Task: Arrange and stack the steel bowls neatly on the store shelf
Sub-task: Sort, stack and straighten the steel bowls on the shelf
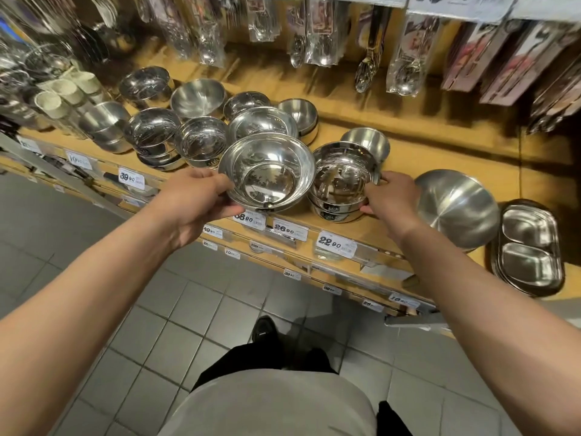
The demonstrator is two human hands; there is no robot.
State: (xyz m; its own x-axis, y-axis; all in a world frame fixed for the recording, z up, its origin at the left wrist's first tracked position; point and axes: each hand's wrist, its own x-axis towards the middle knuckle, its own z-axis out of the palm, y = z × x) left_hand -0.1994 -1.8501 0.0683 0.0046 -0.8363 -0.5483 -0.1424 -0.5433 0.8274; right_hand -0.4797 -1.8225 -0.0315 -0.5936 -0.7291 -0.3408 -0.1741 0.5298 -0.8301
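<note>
Bare shelf (440,146): open to you behind and right of the small bowl (366,141). Left half: packed, bowls touching. Tilted brushed bowl (456,206) and divided tray (531,250) block your right end. Hanging utensil packs (405,58) crowd the rear from above.

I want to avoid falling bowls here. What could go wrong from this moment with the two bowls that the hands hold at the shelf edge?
1. The left hand grips the wide steel bowl at the shelf's front edge; if the grip slips, it may drop to the tiled floor.
2. The right hand holds the small bowl stack close to that edge too; a push could tip it off.
3. The two touch or nearly touch, so moving one may knock the other.
</note>
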